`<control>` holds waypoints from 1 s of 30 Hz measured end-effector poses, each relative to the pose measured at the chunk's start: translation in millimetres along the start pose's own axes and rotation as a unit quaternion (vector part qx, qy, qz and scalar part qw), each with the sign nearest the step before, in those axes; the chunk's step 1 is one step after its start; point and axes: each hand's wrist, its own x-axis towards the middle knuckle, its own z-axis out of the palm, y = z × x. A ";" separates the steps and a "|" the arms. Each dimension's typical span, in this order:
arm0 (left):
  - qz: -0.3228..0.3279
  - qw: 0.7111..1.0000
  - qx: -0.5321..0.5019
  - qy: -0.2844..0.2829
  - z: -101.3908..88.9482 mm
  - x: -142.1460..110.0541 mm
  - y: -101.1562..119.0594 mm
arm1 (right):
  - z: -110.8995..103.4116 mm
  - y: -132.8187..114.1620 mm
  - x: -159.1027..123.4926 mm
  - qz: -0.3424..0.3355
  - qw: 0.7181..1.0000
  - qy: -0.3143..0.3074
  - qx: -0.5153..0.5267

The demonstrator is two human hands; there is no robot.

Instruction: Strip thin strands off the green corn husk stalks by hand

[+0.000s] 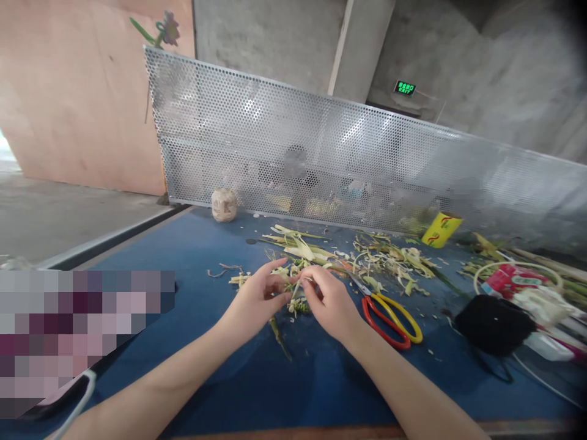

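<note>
Both my hands meet over the blue table (220,244) on a small woven piece of green and pale leaf strips (296,293). My left hand (261,299) pinches its left side, fingers closed on the strips. My right hand (328,302) pinches a pale strip at its right side. A thin green stem (279,336) trails from the piece toward me. Scissors with red and yellow handles (389,315) lie just right of my right hand.
Cut leaf strips and scraps (367,256) litter the table behind my hands. A twine ball (224,205) stands by the perforated metal screen (321,153). A yellow packet (441,230), a black bundle (493,324) and red-white packaging (511,281) lie at right.
</note>
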 end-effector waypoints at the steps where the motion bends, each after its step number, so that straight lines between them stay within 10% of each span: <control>1: 0.000 1.000 -0.003 -0.001 0.1 -0.1 0.3 | 0.2 0.9 0.5 0.006 1.000 0.007 0.003; 23: 0.068 0.991 0.109 0.039 0.2 -2.7 -3.5 | 5.5 3.0 2.7 0.114 0.982 -0.009 0.153; 30: 0.043 0.995 0.056 0.077 -4.5 0.6 -0.8 | 2.9 4.2 1.9 0.045 0.999 -0.005 0.026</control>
